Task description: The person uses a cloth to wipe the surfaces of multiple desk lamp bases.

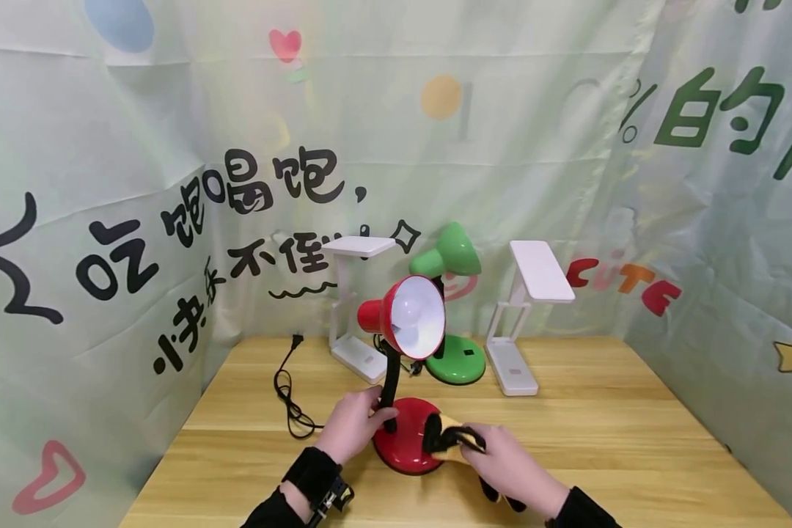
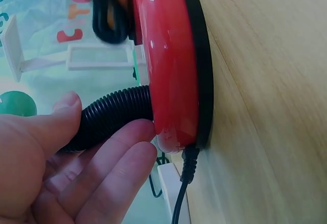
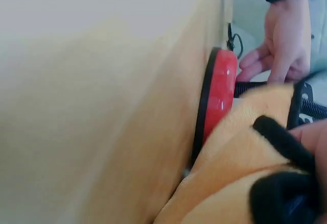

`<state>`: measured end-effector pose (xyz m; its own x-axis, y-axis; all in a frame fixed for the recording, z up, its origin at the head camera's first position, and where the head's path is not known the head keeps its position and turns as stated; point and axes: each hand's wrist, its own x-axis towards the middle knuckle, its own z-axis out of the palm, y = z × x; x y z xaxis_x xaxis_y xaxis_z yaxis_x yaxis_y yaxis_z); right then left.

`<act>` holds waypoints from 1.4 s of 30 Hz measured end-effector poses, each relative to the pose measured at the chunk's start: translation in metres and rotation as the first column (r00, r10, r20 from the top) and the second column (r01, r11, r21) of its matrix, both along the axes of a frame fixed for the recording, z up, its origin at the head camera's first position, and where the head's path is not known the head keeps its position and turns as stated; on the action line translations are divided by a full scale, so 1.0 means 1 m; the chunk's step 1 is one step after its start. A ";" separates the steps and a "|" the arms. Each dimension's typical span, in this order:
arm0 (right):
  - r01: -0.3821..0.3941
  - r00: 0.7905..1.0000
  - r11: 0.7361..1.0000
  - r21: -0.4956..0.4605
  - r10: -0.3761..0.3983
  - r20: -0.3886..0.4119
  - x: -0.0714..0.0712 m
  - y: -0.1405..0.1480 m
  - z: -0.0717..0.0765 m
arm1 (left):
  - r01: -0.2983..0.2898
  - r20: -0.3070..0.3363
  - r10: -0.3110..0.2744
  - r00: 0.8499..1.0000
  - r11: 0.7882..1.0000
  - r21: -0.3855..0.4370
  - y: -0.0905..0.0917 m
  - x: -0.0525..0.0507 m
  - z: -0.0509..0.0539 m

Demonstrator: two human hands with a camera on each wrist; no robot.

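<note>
A red desk lamp stands on the wooden table, its round shade facing forward and right. Around the lower part of its black ribbed neck, my left hand curls its thumb and fingers. My right hand holds an orange cloth with black edging, bunched up, against the right side of the red base. In the right wrist view the cloth covers part of that base, and only a little of the right hand shows at the edge.
Behind the red lamp stand a green desk lamp and two white folding lamps, one at left and one at right. A black power cord with a plug lies left of my left hand. Printed cloth walls enclose the table.
</note>
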<state>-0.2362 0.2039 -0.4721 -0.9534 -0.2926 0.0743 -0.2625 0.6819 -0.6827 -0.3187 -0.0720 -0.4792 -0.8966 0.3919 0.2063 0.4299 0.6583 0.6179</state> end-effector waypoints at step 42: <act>-0.074 0.992 0.997 -0.018 0.075 0.101 -0.111 -0.008 0.015 | -0.004 -0.025 0.004 1.000 1.000 0.005 0.003 0.001 0.000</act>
<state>-0.3476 0.1956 -0.4568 -0.9319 -0.3624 -0.0168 -0.2410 0.6528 -0.7182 -0.3181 -0.0695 -0.4789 -0.8928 0.3868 0.2308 0.4424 0.6570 0.6104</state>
